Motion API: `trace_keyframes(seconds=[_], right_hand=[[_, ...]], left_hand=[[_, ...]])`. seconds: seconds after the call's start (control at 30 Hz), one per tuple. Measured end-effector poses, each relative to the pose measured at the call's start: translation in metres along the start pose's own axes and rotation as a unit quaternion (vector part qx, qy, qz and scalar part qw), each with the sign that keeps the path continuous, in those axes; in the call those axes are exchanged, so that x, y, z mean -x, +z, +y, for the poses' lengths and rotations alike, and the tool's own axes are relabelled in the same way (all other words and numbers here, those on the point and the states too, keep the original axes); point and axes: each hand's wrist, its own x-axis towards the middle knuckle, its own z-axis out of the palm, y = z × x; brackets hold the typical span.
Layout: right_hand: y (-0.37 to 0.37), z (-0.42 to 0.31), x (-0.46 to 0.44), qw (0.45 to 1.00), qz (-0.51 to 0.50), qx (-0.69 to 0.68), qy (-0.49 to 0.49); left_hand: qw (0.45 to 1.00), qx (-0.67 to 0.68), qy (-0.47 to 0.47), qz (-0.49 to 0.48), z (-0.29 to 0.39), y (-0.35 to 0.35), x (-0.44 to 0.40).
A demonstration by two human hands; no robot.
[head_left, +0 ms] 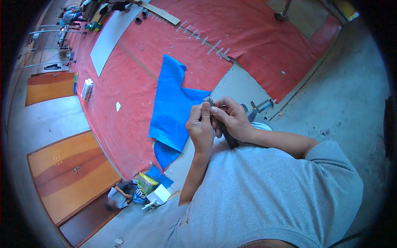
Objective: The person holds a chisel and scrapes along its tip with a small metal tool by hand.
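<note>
My left hand [199,124] and my right hand [233,118] are close together in front of my chest. Both have their fingers closed around a small dark object with a grey end [207,100] that pokes out above the left thumb. A dark, handle-like part [230,138] shows below the right hand; whether it belongs to the same object, I cannot tell. The fingers hide most of what is held. Behind the hands lies a blue sheet [173,109], partly folded, on the red floor covering [128,82].
At lower left a person [120,194] sits beside bags [147,184] and a white box [160,194]. A blue-and-black tool [260,108] lies right of my hands. A carton [87,89] stands by the wooden doors [74,171]. A long pale board [111,39] lies farther off.
</note>
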Motion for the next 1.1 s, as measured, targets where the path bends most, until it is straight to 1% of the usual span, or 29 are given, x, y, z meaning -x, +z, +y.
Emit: trace_keyframes(seconds=[0.07, 0.13, 0.27, 0.43, 0.57, 0.63, 0.83, 1.1], right_hand=[[-0.001, 0.001, -0.001, 1.0, -0.003, -0.006, -0.003], [-0.002, 0.003, -0.002, 1.0, -0.005, -0.004, 0.007], [-0.001, 0.005, -0.001, 1.0, 0.0, -0.005, 0.002], [-0.001, 0.006, 0.001, 1.0, -0.001, -0.019, 0.008], [-0.003, 0.007, 0.005, 1.0, -0.003, -0.012, 0.0], [-0.004, 0.007, 0.005, 1.0, -0.008, -0.017, 0.009], [-0.001, 0.007, 0.004, 1.0, -0.003, -0.006, -0.001], [-0.001, 0.007, 0.0, 1.0, -0.003, 0.002, -0.005]], left_hand=[[1.0, 0.008, -0.009, -0.005, 0.0, 0.001, -0.003], [0.997, -0.015, 0.07, -0.001, -0.001, 0.002, -0.009], [0.997, -0.003, 0.063, -0.034, -0.002, -0.002, -0.012], [0.999, 0.022, 0.031, -0.023, -0.003, 0.0, -0.009], [0.998, 0.013, 0.054, -0.015, -0.002, 0.001, -0.005], [0.996, -0.014, 0.085, -0.007, -0.002, 0.001, -0.005], [0.999, 0.002, 0.054, 0.007, 0.0, 0.001, -0.002], [0.997, -0.028, 0.067, 0.031, -0.006, 0.001, -0.008]])
